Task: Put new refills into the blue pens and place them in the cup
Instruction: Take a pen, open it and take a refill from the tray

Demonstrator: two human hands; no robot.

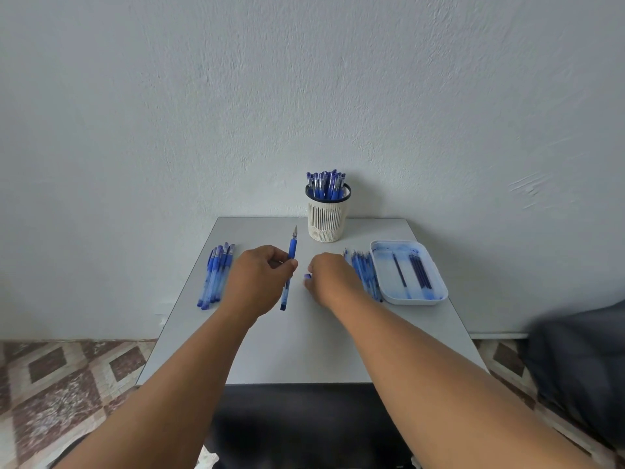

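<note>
Pen in hand: uncapped blue pen (289, 269), metal tip pointing away toward the wall, held above the table (304, 350) near its middle.
Left hand: left hand (258, 277) has fingers curled round the barrel just behind the blue grip; hold looks firm.
Right hand: right hand (329, 277) is curled low over the table, pinching a small blue piece (307, 276), judged to be the cap; not fully visible.
Advice: keep the barrel steady, bring the cap straight onto the tip in line, press until seated.
Side stock: capped pens (216, 275) lie at left; a row of refills (363, 270) just beside the white tray (436, 292).
Destination: cup (327, 216) stands at the far edge, already crowded; judged to need an upright drop into a gap.
</note>
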